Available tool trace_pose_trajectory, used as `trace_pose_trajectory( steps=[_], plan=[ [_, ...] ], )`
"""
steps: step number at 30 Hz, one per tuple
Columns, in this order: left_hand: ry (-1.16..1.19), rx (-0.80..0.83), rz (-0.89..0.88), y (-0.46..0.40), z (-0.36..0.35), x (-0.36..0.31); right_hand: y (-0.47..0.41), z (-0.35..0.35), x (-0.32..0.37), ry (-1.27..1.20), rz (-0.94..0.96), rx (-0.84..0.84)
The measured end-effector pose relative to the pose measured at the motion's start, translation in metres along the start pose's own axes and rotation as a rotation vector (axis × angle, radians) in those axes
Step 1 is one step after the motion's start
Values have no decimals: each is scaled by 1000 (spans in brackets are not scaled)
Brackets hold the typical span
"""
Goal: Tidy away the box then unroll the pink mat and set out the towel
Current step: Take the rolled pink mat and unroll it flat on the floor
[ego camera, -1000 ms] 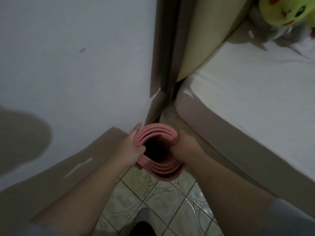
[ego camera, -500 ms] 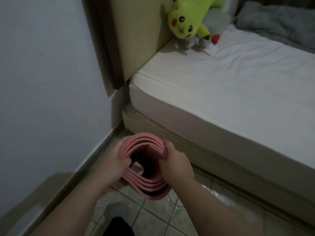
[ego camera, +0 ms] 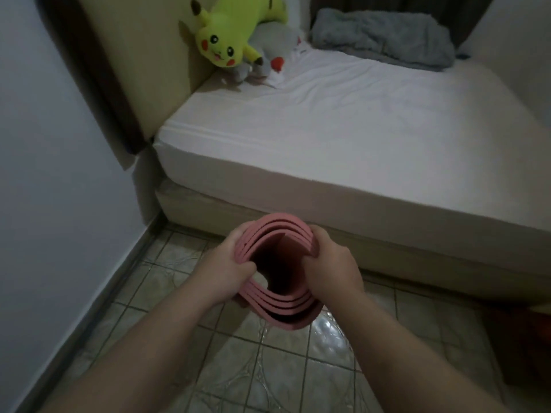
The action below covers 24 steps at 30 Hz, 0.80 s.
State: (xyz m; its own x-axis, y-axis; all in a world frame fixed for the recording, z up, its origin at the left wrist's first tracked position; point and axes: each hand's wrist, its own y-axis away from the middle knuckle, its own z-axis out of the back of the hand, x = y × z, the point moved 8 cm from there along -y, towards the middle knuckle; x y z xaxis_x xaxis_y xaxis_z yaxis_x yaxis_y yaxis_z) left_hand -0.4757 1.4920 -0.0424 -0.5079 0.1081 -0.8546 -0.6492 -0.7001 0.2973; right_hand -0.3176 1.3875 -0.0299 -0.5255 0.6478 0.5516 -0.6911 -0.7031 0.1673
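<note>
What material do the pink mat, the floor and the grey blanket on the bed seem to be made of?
Pink mat: likely foam, matte; thick soft layers show at the rolled end. Floor: glazed ceramic tile, judging by grout lines and a shiny reflection. Grey blanket: probably fleece or plush fabric, with a fuzzy, crumpled surface.

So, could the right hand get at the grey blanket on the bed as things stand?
Probably not right away. The right hand grips the rolled pink mat together with the left hand, and the grey blanket lies at the far side of the bed, across the whole mattress.
</note>
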Motion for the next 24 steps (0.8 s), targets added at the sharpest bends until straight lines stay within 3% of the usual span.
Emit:
trace_pose_trajectory(
  steps=[8,24],
  plan=[
    [128,74,-85,117,-76,-15,134,49,-61,5,-35,-140],
    [51,251,19,316,-243,1,351,75,-226,-8,-132,-129]
  ],
)
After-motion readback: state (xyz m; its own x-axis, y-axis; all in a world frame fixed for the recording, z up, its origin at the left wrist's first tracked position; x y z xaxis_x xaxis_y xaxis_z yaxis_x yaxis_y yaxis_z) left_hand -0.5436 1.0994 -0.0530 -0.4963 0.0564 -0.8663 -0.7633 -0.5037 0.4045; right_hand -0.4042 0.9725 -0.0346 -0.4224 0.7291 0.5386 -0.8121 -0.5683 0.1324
